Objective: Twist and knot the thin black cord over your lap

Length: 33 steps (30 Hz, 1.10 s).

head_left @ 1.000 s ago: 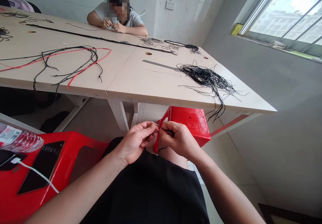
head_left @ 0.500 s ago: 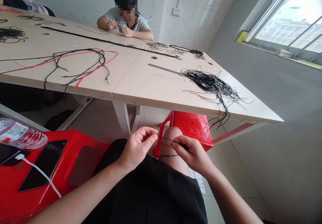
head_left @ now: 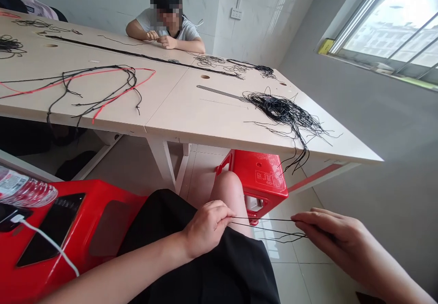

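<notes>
While the left hand (head_left: pixel 207 229) sits closed around one end of the thin black cords (head_left: pixel 267 226), just over the black skirt (head_left: pixel 219 267) and near the bare knee (head_left: pixel 227 190), the strands run out rightward with their long axis almost level, slightly fanned and sagging a bit above the tiled floor (head_left: pixel 284 267). Further right, the right hand (head_left: pixel 328 235) pinches the other end in its fingertips (head_left: pixel 301 219), its thumb hard to make out, so the cords span the gap between both hands.
</notes>
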{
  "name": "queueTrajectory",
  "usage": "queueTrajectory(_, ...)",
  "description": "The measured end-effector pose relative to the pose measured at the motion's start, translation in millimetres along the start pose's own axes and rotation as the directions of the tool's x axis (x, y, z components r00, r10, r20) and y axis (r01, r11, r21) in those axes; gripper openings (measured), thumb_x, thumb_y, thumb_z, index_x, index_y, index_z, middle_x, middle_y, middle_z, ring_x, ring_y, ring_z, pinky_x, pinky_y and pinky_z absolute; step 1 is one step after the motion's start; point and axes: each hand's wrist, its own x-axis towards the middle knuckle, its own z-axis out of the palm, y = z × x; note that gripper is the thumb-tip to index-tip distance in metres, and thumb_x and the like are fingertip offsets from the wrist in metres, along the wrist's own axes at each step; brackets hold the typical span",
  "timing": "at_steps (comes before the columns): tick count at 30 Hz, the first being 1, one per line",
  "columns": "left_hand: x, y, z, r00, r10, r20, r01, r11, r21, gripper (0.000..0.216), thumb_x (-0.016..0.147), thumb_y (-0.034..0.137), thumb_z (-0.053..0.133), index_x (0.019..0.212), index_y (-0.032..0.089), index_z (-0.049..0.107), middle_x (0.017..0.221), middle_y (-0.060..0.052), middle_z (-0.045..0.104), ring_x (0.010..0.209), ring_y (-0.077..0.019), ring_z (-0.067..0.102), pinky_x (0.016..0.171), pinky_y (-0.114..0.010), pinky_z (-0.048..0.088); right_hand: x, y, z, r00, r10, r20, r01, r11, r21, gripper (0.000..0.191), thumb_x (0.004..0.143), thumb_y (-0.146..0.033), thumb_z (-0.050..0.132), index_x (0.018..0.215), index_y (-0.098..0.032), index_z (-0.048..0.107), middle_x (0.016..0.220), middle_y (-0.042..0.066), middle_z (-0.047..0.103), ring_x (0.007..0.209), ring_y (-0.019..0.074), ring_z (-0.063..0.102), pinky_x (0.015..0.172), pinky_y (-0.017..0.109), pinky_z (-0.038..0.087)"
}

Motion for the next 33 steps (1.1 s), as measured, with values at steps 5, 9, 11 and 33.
queueTrajectory(5, 0, -9, -4, 0.990, -0.122, -0.073, 0.118, 0.991, -0.057, 0.018, 0.083, 0.017, 0.050, 0.084, 0.018, 0.069, 0.079, -0.004, 0.066, 0.075, -0.0144, 0.063, 0.071, -0.026, 0.051, -4, 19, 16, 0.992, 0.111, 0.063, -0.114, 0.992, 0.045, 0.022, 0.086, -0.035, 0.049, 0.090, -0.025, 0.068, 0.075, 0.004, 0.067, 0.062, 0.0153, 0.062, 0.058, 0.025, 0.050)
queueTrajectory(9, -10, -16, -10, 0.985, -0.152, -0.084, 0.150, 0.988, -0.038, 0.018, 0.083, 0.017, 0.050, 0.083, 0.018, 0.068, 0.078, -0.004, 0.066, 0.073, -0.0139, 0.063, 0.070, -0.025, 0.051, -5, 75, 57, 0.945, 0.238, 0.223, -0.273, 0.951, 0.144, 0.030, 0.087, -0.039, 0.044, 0.085, -0.020, 0.068, 0.075, 0.004, 0.069, 0.066, 0.0178, 0.064, 0.060, 0.027, 0.051)
queueTrajectory(11, -14, -17, -9, 0.986, -0.139, -0.088, 0.139, 0.990, -0.007, 0.019, 0.083, 0.017, 0.049, 0.083, 0.019, 0.068, 0.078, -0.004, 0.065, 0.073, -0.0137, 0.063, 0.070, -0.025, 0.051, -2, 93, 74, 0.942, 0.295, 0.161, -0.302, 0.953, 0.023, 0.027, 0.084, -0.034, 0.047, 0.087, -0.019, 0.069, 0.070, 0.005, 0.068, 0.060, 0.0196, 0.062, 0.056, 0.032, 0.051)
queueTrajectory(33, -18, -14, -12, 0.985, -0.115, -0.130, 0.110, 0.993, -0.046, 0.019, 0.081, 0.019, 0.052, 0.085, 0.023, 0.070, 0.076, -0.002, 0.066, 0.070, -0.0135, 0.063, 0.065, -0.021, 0.051, 64, -36, 163, 0.966, 0.108, 0.236, -0.259, 0.317, 0.912, 0.033, 0.072, -0.048, 0.066, 0.074, -0.016, 0.059, 0.064, -0.002, 0.058, 0.061, 0.0095, 0.051, 0.060, 0.022, 0.042)
